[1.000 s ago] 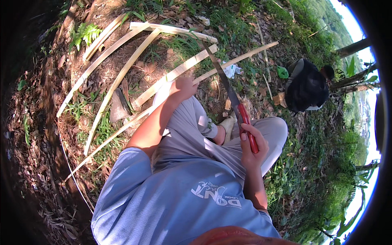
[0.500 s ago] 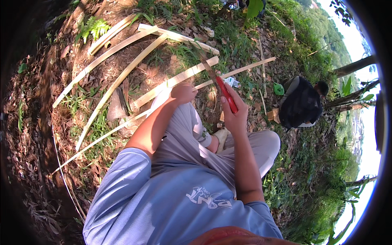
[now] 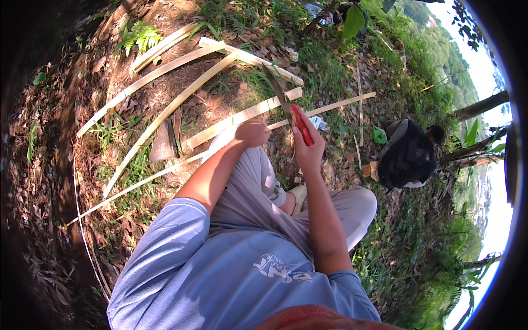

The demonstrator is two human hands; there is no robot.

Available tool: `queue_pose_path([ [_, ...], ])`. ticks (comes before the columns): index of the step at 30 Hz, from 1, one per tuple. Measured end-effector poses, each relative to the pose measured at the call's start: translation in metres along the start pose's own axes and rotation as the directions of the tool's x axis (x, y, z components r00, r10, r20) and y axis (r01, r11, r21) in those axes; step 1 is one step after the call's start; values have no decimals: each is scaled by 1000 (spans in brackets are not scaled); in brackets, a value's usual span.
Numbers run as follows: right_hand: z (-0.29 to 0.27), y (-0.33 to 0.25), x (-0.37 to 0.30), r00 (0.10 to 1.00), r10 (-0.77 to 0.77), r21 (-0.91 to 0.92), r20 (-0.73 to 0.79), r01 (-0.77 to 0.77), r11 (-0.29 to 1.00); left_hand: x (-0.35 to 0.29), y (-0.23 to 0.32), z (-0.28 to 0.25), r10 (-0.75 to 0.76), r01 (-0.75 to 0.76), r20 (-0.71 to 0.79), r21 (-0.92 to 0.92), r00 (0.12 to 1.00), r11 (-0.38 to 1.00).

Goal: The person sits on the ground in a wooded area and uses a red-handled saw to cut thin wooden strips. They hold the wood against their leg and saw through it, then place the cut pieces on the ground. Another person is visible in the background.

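Observation:
I sit on the ground in a blue shirt and grey trousers. My left hand (image 3: 252,133) is closed around a pale split bamboo strip (image 3: 165,173) that lies across my left knee and runs out to the left. My right hand (image 3: 307,148) grips the red handle of a long dark-bladed knife (image 3: 281,98). Its blade points up and away over the strip, just right of my left hand.
Several more pale bamboo strips (image 3: 165,71) lie fanned over the dirt and dry leaves ahead. A flat stone (image 3: 162,144) sits between them. Another person in dark clothes (image 3: 406,157) crouches on the grassy slope to the right. Tree trunks (image 3: 478,107) stand at far right.
My right hand rose from beside my right knee and brought the knife forward, up over the strip next to my left hand. My left hand kept its hold on the strip.

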State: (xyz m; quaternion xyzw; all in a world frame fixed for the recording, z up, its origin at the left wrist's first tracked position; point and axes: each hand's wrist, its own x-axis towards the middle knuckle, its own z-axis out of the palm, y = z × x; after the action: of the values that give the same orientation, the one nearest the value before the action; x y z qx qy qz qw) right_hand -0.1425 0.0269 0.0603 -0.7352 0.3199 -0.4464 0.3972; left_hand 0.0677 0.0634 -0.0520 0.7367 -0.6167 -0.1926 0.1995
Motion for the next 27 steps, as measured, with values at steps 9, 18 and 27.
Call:
queue_pose_path([
  [9, -5, 3, -4, 1000, 24, -33, 9, -24, 999, 2, 4, -1, -1, 1, 22, 19, 1000, 1000],
  [18, -8, 1, -11, 992, 124, -19, 35, -123, 992, -5, 29, -27, -132, 143, 144, -71, 981, 987],
  [27, -5, 0, -12, 1000, 10, -19, 13, -10, 1000, -9, 30, -34, -119, 137, 120, -154, 986, 979],
])
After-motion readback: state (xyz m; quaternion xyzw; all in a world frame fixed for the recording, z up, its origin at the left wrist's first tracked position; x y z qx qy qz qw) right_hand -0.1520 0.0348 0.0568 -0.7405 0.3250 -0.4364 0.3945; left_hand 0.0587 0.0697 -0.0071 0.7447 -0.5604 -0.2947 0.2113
